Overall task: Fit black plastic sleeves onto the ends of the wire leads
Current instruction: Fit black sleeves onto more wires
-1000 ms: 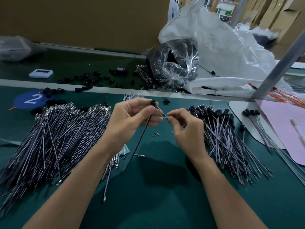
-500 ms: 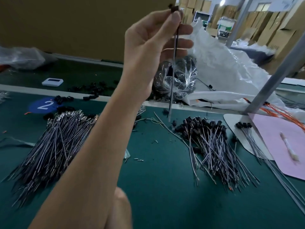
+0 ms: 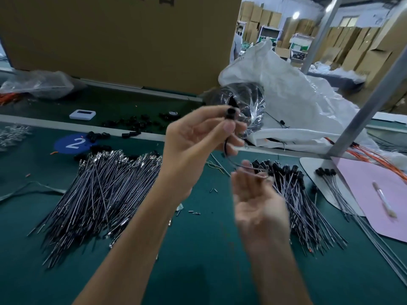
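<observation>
My left hand (image 3: 196,139) is raised over the green table and pinches a black plastic sleeve (image 3: 231,112) fitted on the top end of a wire lead (image 3: 229,155). The lead curves down and to the right. My right hand (image 3: 257,203) is blurred, palm up, below it, with its fingertips at the lead's lower part. A big pile of bare leads (image 3: 99,190) lies to the left. A pile of leads with black sleeves (image 3: 295,190) lies to the right. Loose black sleeves (image 3: 132,125) are scattered at the back.
A clear bag of black parts (image 3: 251,100) and a white sack (image 3: 297,93) sit behind my hands. At the right are a slanted metal post (image 3: 356,119), a pink sheet (image 3: 374,194) and orange wires (image 3: 374,155). A cardboard box (image 3: 121,40) stands at the back, with a white device (image 3: 82,114) in front of it.
My left hand has come down from high up with the sleeved lead. My right hand has come back into view, palm up under the lead. The view has tilted upward.
</observation>
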